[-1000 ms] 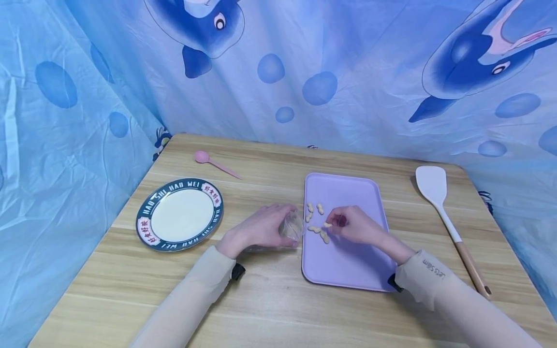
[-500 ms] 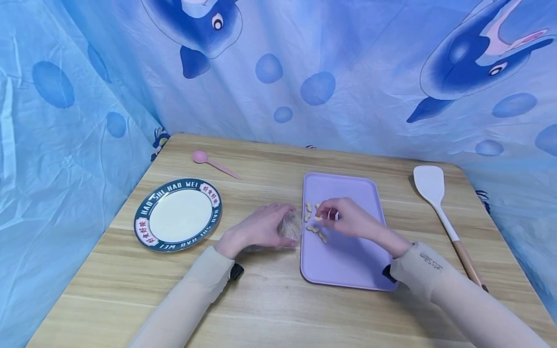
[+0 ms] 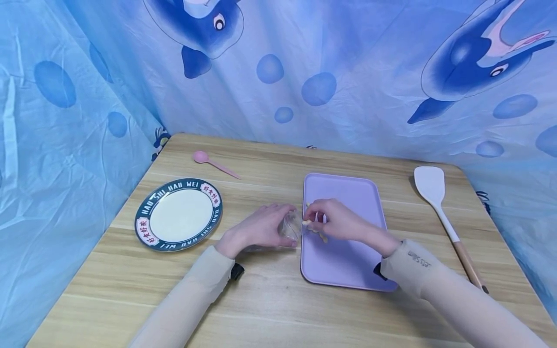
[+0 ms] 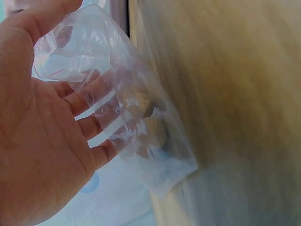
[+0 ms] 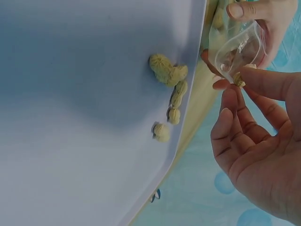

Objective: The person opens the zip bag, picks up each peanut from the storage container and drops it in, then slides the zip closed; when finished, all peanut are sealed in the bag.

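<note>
Peanut (image 5: 239, 79) pinched by right hand (image 3: 337, 219) at mouth of clear bag (image 4: 134, 70), perhaps just inside | left hand (image 3: 264, 226) grips bag, likely limp, slippery; hold near rim | shell probably light, brittle: pinch mid-body | other peanuts (image 5: 162, 69) on purple tray (image 3: 348, 263)

Surface (image 3: 261, 309), left to right: plate (image 3: 180, 215) with spoon (image 3: 216, 165) behind it, bag (image 3: 290, 228) in the left hand (image 3: 263, 226), tray (image 3: 348, 263), then spatula (image 3: 448, 224), blade to the back; curtain (image 3: 361, 135) behind all. Loose peanuts (image 5: 162, 70) on the tray along its left edge, the right hand (image 3: 337, 220) over that edge with one peanut (image 5: 240, 81) at the bag's mouth. Inside the bag, probably more peanuts, the left wrist view being blurred.
</note>
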Demonstrator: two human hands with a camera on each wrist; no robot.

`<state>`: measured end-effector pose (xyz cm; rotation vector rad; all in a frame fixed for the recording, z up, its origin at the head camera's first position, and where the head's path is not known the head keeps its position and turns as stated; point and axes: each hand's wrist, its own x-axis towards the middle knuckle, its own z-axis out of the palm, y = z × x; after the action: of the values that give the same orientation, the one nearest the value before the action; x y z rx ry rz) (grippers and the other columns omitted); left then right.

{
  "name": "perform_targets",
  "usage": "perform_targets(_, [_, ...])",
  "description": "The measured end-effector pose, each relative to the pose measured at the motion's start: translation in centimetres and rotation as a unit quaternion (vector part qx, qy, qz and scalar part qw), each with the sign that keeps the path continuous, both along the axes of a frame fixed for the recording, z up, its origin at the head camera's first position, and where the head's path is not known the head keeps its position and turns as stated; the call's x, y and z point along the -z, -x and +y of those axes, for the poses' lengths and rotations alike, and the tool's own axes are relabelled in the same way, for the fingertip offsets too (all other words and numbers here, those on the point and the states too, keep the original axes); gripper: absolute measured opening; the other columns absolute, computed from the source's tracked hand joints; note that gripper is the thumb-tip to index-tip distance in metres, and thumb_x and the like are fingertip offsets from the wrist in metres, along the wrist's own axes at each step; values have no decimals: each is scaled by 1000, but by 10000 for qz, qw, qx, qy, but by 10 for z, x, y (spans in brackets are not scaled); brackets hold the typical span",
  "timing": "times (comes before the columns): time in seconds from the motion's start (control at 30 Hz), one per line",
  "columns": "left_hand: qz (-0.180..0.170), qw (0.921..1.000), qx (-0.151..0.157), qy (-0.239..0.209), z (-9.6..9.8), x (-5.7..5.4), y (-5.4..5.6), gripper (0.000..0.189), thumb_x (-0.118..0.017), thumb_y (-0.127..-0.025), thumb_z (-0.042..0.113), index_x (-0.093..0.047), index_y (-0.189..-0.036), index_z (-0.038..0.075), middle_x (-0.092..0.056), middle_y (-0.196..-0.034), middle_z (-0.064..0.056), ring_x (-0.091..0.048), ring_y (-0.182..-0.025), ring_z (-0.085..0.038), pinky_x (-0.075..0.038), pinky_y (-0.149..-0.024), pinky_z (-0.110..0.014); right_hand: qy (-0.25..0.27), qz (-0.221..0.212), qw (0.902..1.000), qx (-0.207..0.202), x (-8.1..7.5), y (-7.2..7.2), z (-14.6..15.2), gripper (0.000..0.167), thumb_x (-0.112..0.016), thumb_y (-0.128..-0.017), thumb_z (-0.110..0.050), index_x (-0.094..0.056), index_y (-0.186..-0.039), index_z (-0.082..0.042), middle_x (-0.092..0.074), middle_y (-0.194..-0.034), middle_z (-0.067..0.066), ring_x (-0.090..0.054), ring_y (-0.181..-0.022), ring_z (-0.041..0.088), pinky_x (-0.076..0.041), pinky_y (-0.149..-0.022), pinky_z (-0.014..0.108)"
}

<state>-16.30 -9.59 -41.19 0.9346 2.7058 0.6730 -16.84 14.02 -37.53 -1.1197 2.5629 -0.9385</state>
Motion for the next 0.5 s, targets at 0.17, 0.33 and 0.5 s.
perform_targets(0.17, [-4, 10000, 53, -46, 0, -1, 0, 86, -83, -76, 48, -47, -145, 11, -59, -138, -5, -51, -128, -26, -33, -112, -51, -37, 28, 9998, -169, 1, -2, -5, 16, -70, -87, 4, -71, -99, -7, -66, -88, 0, -60, -71, 11, -52, -62, 26])
perform_targets(0.33, [13, 9999, 97, -96, -1, 0, 0, 84, -83, -76, 48, -48, -143, 12, -60, -135, -4, -53, -124, -24, -35, -110, -50, -148, 309, 9991, -259, 2, -5, -10, 17, -72, -85, 3, -72, -96, -10, -66, -90, -2, -58, -72, 8, -51, -63, 26])
perform_targets(0.5, [20, 9999, 89, -133, -1, 1, 0, 82, -83, -76, 49, -49, -141, 14, -61, -131, -3, -55, -119, -22, -38, -106, -48, -164, 496, 9980, -368, 4, -7, -13, 20, -72, -84, 5, -73, -96, -11, -65, -92, -2, -58, -75, 7, -53, -66, 30])
